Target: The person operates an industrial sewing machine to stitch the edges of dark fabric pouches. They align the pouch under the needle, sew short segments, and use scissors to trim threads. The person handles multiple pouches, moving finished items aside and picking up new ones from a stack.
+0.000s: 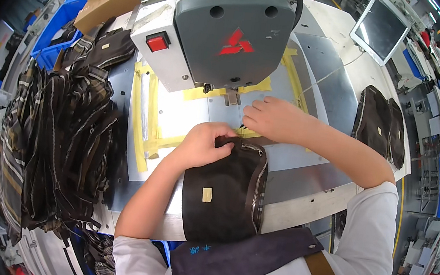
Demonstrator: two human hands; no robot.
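A dark brown zippered fabric piece (218, 202) lies over the table's front edge, reaching down toward my body. It has a small yellowish label, a silver zipper curving along its right side, and a plaid edge. My left hand (203, 145) is closed on its top edge, thumb on the upper face. Just beyond that edge, my right hand (273, 119) has its fingers curled together by a small dark end; what they pinch is hidden. Both hands are in front of the grey sewing machine head (231, 41), below its needle area (231, 96).
A tall heap of brown and plaid zippered pieces (62, 141) stands at left, before blue bins (61, 32) and a cardboard box (108, 0). Two brown pieces (379, 123) lie at right. A white-framed tablet (381, 28) stands at back right. Yellow tape (144, 112) marks the work plate.
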